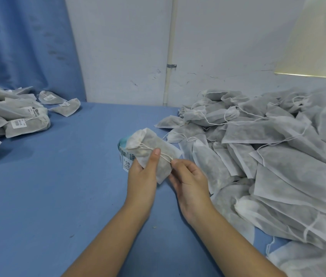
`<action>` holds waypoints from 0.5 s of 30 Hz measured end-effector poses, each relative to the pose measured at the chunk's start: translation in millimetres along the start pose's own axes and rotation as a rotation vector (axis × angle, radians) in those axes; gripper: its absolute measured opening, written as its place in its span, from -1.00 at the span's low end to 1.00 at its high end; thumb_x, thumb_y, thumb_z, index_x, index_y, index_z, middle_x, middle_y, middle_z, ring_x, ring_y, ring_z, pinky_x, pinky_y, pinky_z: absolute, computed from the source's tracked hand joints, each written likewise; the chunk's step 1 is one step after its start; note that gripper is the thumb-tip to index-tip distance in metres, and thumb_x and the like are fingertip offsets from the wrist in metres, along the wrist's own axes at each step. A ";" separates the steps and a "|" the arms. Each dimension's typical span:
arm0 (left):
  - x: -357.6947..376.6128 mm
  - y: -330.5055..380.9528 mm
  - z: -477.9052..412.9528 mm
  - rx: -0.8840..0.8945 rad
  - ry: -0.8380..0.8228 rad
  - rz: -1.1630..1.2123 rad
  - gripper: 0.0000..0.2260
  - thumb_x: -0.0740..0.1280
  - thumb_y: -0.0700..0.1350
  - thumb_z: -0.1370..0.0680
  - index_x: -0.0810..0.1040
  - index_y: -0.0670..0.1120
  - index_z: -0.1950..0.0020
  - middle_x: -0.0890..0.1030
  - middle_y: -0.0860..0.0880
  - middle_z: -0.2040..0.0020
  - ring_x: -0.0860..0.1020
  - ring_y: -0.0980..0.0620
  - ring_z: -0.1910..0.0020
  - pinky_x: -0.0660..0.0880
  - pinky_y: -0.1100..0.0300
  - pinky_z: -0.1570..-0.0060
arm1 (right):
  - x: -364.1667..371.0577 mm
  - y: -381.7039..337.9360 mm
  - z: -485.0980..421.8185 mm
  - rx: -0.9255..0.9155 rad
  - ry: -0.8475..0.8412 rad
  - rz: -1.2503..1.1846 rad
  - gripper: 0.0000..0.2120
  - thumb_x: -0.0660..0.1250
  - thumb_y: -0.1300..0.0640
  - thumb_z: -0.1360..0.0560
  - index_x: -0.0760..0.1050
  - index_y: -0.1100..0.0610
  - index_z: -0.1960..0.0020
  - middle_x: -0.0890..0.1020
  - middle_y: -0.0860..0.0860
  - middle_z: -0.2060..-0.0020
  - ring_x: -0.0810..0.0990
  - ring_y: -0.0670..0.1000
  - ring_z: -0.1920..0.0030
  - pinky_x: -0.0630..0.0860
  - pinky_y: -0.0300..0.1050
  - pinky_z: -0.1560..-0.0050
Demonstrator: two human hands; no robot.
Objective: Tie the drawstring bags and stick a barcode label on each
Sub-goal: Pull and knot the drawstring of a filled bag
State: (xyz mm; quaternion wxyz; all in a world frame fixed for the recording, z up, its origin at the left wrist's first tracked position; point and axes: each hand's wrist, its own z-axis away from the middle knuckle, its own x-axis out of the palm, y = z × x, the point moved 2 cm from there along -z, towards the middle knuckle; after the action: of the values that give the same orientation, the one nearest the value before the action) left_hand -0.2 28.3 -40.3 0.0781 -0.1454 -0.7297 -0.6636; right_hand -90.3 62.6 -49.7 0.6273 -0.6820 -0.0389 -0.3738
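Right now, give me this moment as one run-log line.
left hand: holds bag | right hand: pinches drawstring | bag: mouth gathered | label roll: behind bag | labelled pile: left | unlabelled pile: right

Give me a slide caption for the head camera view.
Left hand holds a drawstring bag, right hand pinches its string; labelled pile at left, unlabelled pile at right.

Small packing workroom: blue-clothed table (58, 196), heaps of drawstring bags (278, 156), labelled ones (26, 122).
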 end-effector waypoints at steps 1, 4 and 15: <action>-1.3 -0.1 -0.8 -0.019 0.020 0.017 -0.79 0.30 -0.03 -0.57 0.61 -0.12 -0.09 0.70 -0.01 0.03 0.65 0.06 0.01 0.56 0.32 0.08 | 0.3 0.4 0.1 0.000 -0.007 0.008 -0.94 0.33 0.35 -0.50 0.51 0.24 0.14 0.60 0.12 0.18 0.62 -0.01 0.14 0.60 -0.16 -0.06; -4.5 0.3 -3.0 -0.062 0.056 0.062 -0.84 0.32 -0.07 -0.57 0.61 -0.08 -0.09 0.69 -0.05 -0.01 0.65 -0.02 -0.03 0.55 0.11 -0.07 | 0.0 2.0 0.6 -0.017 -0.023 0.053 -0.96 0.34 0.34 -0.49 0.51 0.25 0.12 0.62 0.10 0.18 0.65 -0.05 0.19 0.61 -0.21 0.03; -40.9 11.9 -15.5 0.250 0.192 -0.071 -0.88 0.19 -0.21 -0.26 0.30 -0.03 0.43 0.32 0.17 0.47 0.27 0.18 0.44 0.22 0.32 0.43 | -6.0 -1.0 -1.6 -0.182 0.036 0.419 -0.86 0.25 0.32 -0.53 0.50 0.12 0.07 0.59 -0.05 0.08 0.57 -0.20 0.36 0.48 -0.33 0.31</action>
State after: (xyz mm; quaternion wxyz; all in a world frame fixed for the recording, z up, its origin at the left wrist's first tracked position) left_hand 41.1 9.3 -40.0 0.1416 -0.0446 -0.8003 -0.5809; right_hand -95.9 63.9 -52.4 0.6279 -0.7222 0.1486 -0.2492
